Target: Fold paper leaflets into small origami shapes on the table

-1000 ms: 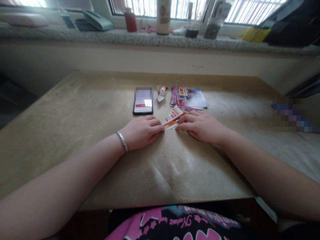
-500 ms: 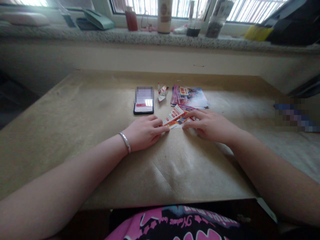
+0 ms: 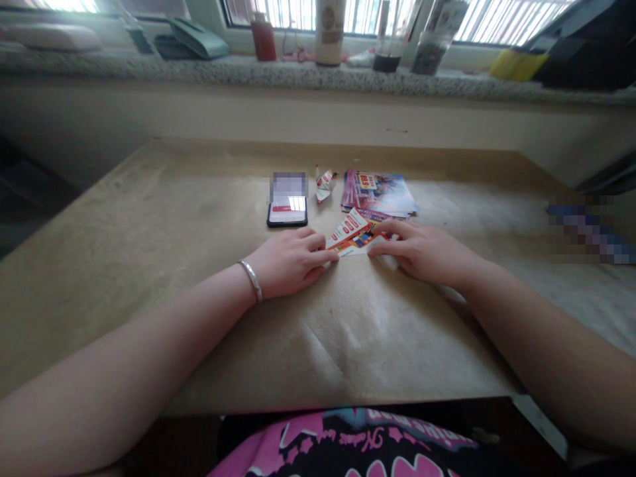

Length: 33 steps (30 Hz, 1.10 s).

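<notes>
Presses folded flyer (image 3: 350,237) onto the bench (image 3: 149,232) with flat, ungripping left hand (image 3: 291,260); pinches its right edge in right hand (image 3: 422,252). Just beyond: phone (image 3: 287,207), small paper fold (image 3: 324,185), flyer stack (image 3: 380,192).

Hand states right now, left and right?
Left hand: open, fingers pressing the leaflet onto the table.
Right hand: fingertips on the leaflet; pinching or pressing, cannot tell.
</notes>
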### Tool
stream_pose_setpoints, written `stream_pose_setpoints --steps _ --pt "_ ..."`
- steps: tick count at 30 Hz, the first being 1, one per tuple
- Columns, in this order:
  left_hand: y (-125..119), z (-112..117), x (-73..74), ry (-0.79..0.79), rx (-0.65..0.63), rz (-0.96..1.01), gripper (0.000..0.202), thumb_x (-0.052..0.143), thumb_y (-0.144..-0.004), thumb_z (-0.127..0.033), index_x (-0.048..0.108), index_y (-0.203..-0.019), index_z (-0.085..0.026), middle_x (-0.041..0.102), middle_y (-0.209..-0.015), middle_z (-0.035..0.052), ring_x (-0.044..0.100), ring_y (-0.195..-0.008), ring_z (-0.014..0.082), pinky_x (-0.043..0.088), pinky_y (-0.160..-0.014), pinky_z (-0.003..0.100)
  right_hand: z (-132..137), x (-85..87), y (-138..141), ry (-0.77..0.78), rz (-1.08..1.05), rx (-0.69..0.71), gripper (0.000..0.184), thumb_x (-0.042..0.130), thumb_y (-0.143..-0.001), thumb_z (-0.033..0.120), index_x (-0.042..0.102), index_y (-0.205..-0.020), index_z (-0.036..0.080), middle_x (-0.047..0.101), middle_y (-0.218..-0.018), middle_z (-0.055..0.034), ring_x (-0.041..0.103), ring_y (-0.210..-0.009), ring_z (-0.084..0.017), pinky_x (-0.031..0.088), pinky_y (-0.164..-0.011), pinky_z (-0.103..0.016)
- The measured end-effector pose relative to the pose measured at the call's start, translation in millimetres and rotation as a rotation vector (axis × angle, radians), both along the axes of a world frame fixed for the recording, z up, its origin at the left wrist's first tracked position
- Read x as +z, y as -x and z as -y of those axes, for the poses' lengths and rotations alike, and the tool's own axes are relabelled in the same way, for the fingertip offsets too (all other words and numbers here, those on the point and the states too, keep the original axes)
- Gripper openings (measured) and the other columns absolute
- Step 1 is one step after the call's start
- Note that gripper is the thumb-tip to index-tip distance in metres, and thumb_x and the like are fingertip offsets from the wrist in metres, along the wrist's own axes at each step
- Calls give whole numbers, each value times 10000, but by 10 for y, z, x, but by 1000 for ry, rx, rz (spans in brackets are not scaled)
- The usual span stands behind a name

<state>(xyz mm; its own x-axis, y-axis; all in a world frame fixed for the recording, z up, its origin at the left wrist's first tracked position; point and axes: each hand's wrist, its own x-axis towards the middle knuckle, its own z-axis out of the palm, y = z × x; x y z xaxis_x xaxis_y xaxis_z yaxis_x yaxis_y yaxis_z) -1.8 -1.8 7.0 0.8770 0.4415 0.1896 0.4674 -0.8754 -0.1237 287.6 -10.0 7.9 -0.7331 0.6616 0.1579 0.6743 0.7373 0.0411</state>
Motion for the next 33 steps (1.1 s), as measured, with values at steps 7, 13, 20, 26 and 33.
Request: stream_pose_setpoints --steps 7,13,20,26,33 --pt "66 -37 39 68 -38 10 312 419 -926 -218 634 -1151 -211 643 -1036 77 571 -921 188 481 -797 301 -19 -70 -80 4 -46 24 466 477 -766 32 665 -1113 281 535 -1299 -76 572 -1108 -231 492 -885 -356" --pt "127 -70 70 134 -42 -1 316 423 -913 -205 649 -1134 -204 660 -1123 61 596 -998 201 497 -864 329 -36 -104 -115 1 -68 44 461 492 -744 26 662 -1098 267 528 -1303 -85 566 -1125 -232 491 -903 -368" --pt "195 -94 120 198 -61 0 305 427 -889 -194 683 -1055 -203 678 -1144 36 613 -1028 196 505 -904 339 -49 -128 -169 28 -99 56 453 508 -728 16 669 -1078 254 536 -1308 -92 590 -1089 -235 507 -879 -376" --pt "200 -81 147 211 -52 -25 300 448 -862 -190 687 -1042 -204 675 -1169 20 616 -1043 199 511 -906 338 -46 -144 -223 0 -167 90 448 480 -720 -8 691 -1042 223 559 -1271 -110 587 -1096 -235 512 -880 -370" --pt "198 -71 161 207 -51 -18 279 469 -828 -167 693 -987 -215 685 -1154 8 625 -1041 196 522 -886 332 -20 -126 -238 -10 -175 38 414 449 -759 4 718 -981 229 618 -1213 -91 623 -1038 -213 517 -869 -345"
